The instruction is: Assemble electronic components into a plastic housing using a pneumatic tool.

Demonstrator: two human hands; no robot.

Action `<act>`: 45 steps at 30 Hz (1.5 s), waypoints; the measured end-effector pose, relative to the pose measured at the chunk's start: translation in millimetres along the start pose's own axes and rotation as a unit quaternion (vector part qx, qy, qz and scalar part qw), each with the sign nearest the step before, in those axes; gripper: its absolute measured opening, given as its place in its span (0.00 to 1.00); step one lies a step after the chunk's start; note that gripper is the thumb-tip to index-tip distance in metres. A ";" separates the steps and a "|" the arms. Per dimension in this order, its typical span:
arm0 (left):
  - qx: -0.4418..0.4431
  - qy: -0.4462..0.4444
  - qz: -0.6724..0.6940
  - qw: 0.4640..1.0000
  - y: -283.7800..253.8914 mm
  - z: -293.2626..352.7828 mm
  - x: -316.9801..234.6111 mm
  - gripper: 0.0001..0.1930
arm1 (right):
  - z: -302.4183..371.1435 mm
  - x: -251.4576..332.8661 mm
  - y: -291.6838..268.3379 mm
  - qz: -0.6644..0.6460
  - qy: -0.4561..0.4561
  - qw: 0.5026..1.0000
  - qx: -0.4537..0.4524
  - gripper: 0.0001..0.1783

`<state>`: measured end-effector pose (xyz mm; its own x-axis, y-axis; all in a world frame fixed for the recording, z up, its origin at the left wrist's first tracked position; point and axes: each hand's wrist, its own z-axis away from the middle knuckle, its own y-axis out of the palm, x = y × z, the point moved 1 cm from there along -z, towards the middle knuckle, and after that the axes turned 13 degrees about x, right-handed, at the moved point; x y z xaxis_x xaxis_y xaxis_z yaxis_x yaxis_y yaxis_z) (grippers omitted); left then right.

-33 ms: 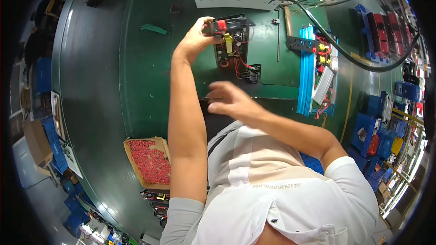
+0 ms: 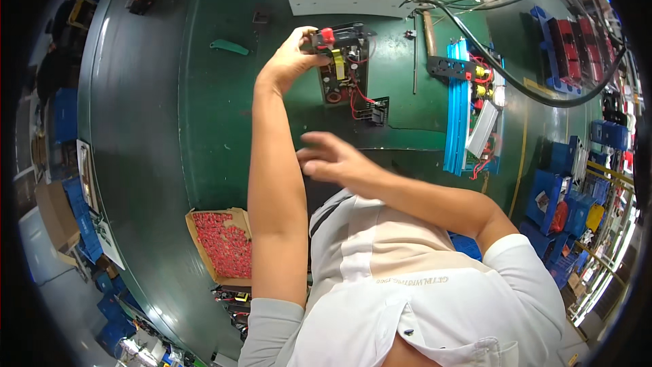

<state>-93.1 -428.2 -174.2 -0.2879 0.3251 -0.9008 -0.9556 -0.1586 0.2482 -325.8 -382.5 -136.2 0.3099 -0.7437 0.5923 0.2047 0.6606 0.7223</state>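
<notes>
My left hand (image 2: 288,62) is closed on the black end panel (image 2: 345,38) of a circuit board assembly, with its thumb and fingers at the panel's left end. A red part stands out on that panel. The circuit board (image 2: 337,81) lies below it, carrying a yellow-wrapped transformer (image 2: 339,64) and a copper coil. Red wires run from the board to a small black finned part (image 2: 375,113) on the bench. My right hand (image 2: 338,165) hovers near my body, slightly blurred, fingers apart with nothing in them.
An open cardboard box (image 2: 204,255) of small red parts sits left of my left arm. Blue metal housings (image 2: 456,115) with wired boards stand at right, near a wooden handle (image 2: 430,34). A green strip (image 2: 229,47) lies far left. A black cable (image 2: 543,100) loops overhead.
My right hand has shifted left and slightly toward my body. My left hand and the circuit board assembly have moved very slightly left.
</notes>
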 end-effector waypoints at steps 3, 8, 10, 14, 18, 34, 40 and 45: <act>-0.011 -0.030 -0.014 0.999 1.1 -9.7 -4.9 0.36 | -14.2 -9.5 22.8 -0.156 0.005 0.985 0.078 0.46; -0.009 -0.060 0.020 0.998 -8.9 -14.9 0.1 0.38 | -0.6 -19.6 49.8 -0.295 0.117 0.935 0.156 0.46; -0.009 -0.056 0.017 0.998 -11.3 -16.2 1.1 0.38 | -1.3 -22.3 50.7 -0.290 0.133 0.935 0.155 0.49; -0.006 -0.055 0.003 0.998 -2.6 -15.5 -2.5 0.38 | 9.0 -18.8 48.1 -0.247 0.191 0.934 0.176 0.53; -0.023 0.011 0.012 1.000 -1.5 -0.7 7.2 0.37 | 21.1 -0.2 29.3 0.066 0.286 0.940 0.175 0.38; -0.099 0.150 -0.026 0.983 70.6 69.3 53.4 0.43 | 32.8 125.8 -34.2 0.814 -0.020 0.571 -0.109 0.53; -0.098 0.120 -0.018 0.988 62.3 69.3 46.3 0.41 | 25.8 141.0 -41.5 0.796 -0.062 0.598 -0.072 0.58; -0.151 0.127 -0.027 0.980 53.3 69.3 38.5 0.37 | 41.3 115.9 -101.9 0.418 -0.067 0.886 -0.192 0.60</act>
<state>-159.4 -359.6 -170.9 -0.1764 0.1046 -0.9787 -0.8958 -0.4292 0.1156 -349.1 -540.3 -126.4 0.3936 0.0321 0.9187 0.2648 0.9531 -0.1468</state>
